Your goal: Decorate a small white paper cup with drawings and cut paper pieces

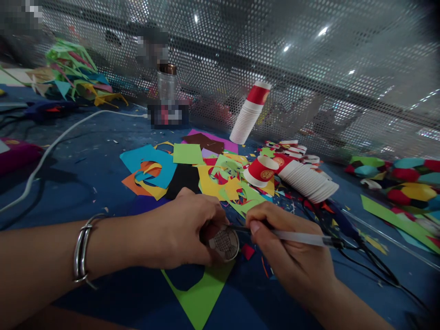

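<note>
My left hand (pixel 192 229) is closed around a small round pale piece (pixel 226 243) with a rim and dark lines drawn across its face; the fingers hide its left side. In my right hand (pixel 292 252) is a pen (pixel 299 237) with a clear barrel and a black end. Its dark front part reaches to the upper edge of the round piece; I cannot tell whether the tip touches it. Below the left hand lies a green paper sheet (pixel 201 302) with a rounded cut-out. A small red scrap (pixel 247 251) is just right of the round piece.
Cut coloured papers (pixel 147 169) cover the middle of the blue table (pixel 92 188). Behind my right hand are a red paper cup (pixel 261 171) and a toppled cup stack (pixel 305 179); another stack (pixel 249 114) leans farther back. A white cable (pixel 51 149) crosses the left. Black cords (pixel 378 270) run right.
</note>
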The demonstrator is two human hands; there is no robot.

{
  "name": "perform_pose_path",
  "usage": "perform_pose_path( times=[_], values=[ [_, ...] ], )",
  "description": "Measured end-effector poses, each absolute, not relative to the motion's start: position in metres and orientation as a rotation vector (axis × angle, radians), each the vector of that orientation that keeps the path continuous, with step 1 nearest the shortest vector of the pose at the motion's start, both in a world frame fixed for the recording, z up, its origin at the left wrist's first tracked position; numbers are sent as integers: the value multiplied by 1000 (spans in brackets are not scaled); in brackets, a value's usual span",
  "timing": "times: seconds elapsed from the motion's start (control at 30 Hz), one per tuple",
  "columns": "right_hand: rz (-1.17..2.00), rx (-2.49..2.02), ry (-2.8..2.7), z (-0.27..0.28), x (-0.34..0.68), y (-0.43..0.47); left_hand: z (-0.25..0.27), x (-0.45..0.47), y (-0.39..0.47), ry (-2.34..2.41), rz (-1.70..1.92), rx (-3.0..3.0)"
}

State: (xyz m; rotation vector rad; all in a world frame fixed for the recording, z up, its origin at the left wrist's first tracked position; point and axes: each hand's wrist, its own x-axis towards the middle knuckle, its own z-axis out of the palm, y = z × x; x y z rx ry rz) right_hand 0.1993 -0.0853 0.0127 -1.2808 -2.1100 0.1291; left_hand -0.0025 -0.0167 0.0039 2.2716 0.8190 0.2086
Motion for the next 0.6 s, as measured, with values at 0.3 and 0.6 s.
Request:
perform_pose_path(
  times=[0.3,0.6],
  values=[
    [179,-1229,-2117,12,199,-87,8,-2,-17,839,162,2271],
    [152,-1266,-2112,12,200,-84,3,-2,-15,780,240,2301]
  ],
)
